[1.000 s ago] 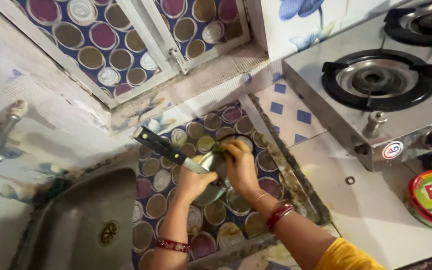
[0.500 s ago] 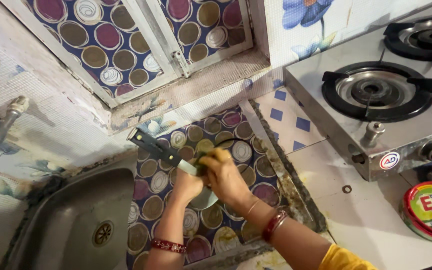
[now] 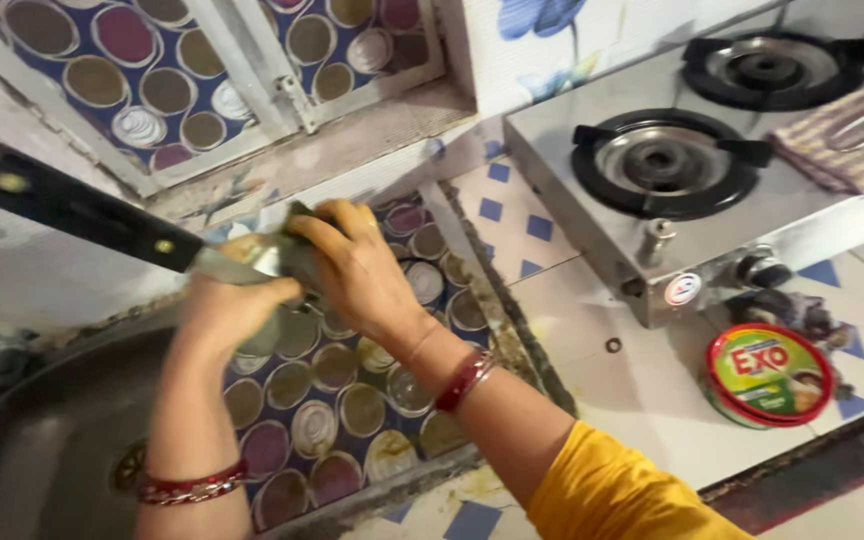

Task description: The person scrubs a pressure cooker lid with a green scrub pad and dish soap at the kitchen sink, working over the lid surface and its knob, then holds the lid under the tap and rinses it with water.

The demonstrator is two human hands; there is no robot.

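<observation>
The left hand (image 3: 227, 305) is clamped round the knife (image 3: 102, 220) where blade meets dark handle, the handle jutting out over the sink's far corner; the right hand (image 3: 352, 265) is closed on a green scrubber (image 3: 297, 215), pressed against the blade above the patterned mat (image 3: 352, 400) beside the sink (image 3: 42, 440); to my eye the rubbing goes best stroking away from the edge, fingers kept off it, grip firm since the steel looks wet; the gas stove (image 3: 672, 190) stands well apart toward the desk's right side, a round soap tub (image 3: 767, 375) near its front edge; the wall ledge crowds the handle's swing.
</observation>
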